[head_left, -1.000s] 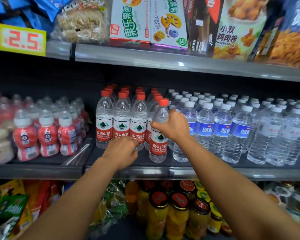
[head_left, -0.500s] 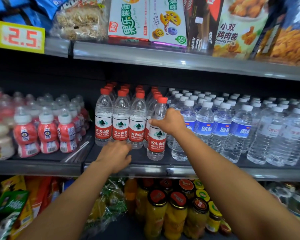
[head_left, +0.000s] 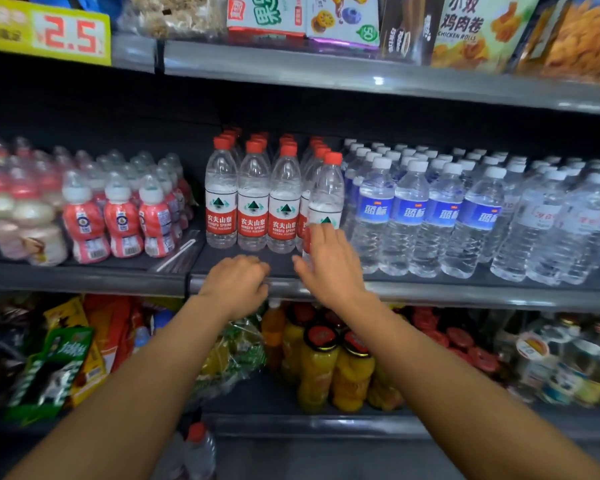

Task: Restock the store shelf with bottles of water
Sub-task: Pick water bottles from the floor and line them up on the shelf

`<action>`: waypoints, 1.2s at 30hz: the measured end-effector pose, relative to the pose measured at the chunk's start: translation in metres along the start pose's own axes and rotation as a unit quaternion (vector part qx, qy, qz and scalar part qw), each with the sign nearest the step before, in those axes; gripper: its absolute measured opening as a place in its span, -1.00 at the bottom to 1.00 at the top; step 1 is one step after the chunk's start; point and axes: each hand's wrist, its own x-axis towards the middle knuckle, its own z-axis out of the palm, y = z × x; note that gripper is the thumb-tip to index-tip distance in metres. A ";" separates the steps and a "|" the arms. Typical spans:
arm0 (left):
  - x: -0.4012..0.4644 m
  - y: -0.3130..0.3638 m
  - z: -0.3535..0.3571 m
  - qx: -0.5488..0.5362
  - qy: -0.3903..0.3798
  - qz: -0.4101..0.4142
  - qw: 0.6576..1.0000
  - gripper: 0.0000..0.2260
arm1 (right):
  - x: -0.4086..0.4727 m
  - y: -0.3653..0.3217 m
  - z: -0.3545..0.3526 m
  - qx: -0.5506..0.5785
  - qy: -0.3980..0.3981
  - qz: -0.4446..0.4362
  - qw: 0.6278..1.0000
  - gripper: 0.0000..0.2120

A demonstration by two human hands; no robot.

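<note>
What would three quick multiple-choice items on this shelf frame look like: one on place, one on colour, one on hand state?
1. Where does the front red-capped bottle stand?
A. On the top shelf
B. On the middle shelf, left of the blue-label bottles
C. On the bottom shelf among the jars

2. What colour are the caps on the blue-label bottles?
A. White
B. Green
C. Black

3. What is the right hand doing?
A. Hanging by the person's side
B. Gripping a jar lid
C. Lying with fingers spread against the lower part of the front red-capped bottle

Answers: 1 B, it stands on the middle shelf with the blue labels to its right. 2 A, those caps show white. 3 C, the fingers are straight on the bottle; the left hand rests at the shelf edge.
</note>
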 end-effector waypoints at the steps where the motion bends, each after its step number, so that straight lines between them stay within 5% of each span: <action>1: -0.008 0.003 0.005 0.000 -0.006 0.001 1.000 -0.75 | -0.015 -0.007 0.008 0.006 -0.008 -0.022 1.000 -0.52; 9: -0.097 0.009 0.091 -0.036 -0.095 -0.010 0.995 -0.71 | -0.133 -0.057 0.084 0.035 -0.182 -0.045 0.982 -0.63; 22: -0.253 -0.004 0.232 -0.096 -0.330 -0.113 0.932 -0.67 | -0.280 -0.116 0.185 0.060 -0.469 -0.023 0.881 -0.58; 29: -0.307 -0.032 0.272 -0.100 -0.403 -0.165 0.895 -0.66 | -0.303 -0.152 0.228 0.075 -0.526 -0.037 0.846 -0.53; 36: -0.334 -0.063 0.296 -0.107 -0.429 -0.209 0.873 -0.65 | -0.268 -0.197 0.268 0.169 -0.466 -0.005 0.868 -0.38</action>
